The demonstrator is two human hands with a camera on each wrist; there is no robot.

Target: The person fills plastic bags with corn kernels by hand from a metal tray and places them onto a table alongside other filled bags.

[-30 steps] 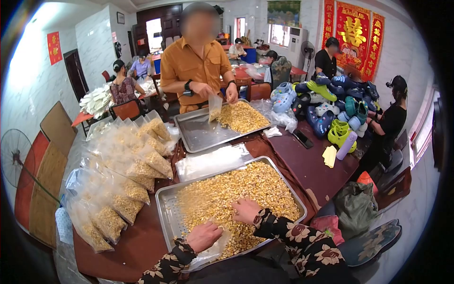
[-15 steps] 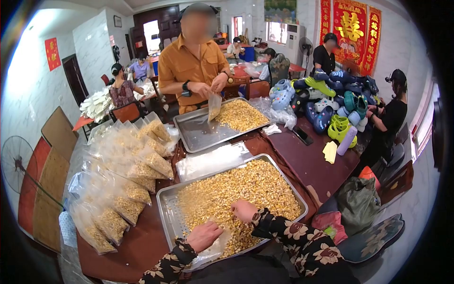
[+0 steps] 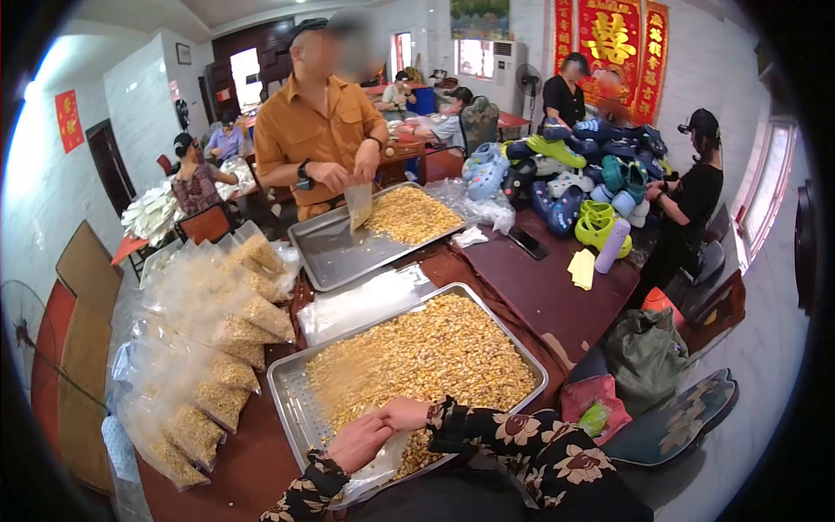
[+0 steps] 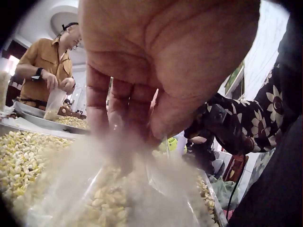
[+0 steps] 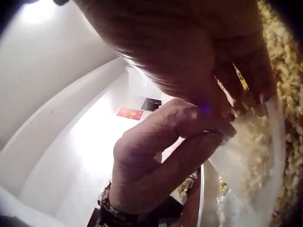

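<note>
Two hands meet at a bag point(image 4: 109, 203) over the near side of a tray point(image 3: 294, 404), which stands close to the near edge of the table point(image 3: 235, 474). The left hand point(image 3: 358, 442) pinches the bag's clear film between thumb and fingers. The right hand point(image 3: 406, 412) touches the left at the bag's rim, its fingers bent; whether they grip film or corn I cannot tell from where I stand. Corn point(image 3: 435, 348) shows through the bag, though how much of it lies inside is unclear. Loose corn also covers most of the tray, thinning at the left end, where bare perforated metal shows. Both arms wear dark floral sleeves point(image 3: 531, 439).

Along the table's left edge, filled bags point(image 3: 222, 402) lean against one another in rows. Flat plastic point(image 3: 361, 300) lies just beyond the tray, between it and a far tray point(image 3: 326, 252) near the table's far edge. The far tray is bare metal at left and heaped with corn at right. Across from the hands, a person in an orange shirt point(image 3: 317, 143) holds a small bag point(image 3: 358, 204) upright over it. Right of the trays, a dark red surface carries a phone point(image 3: 528, 244), a yellow sheet point(image 3: 581, 269) and piled shoes point(image 3: 564, 217).
</note>
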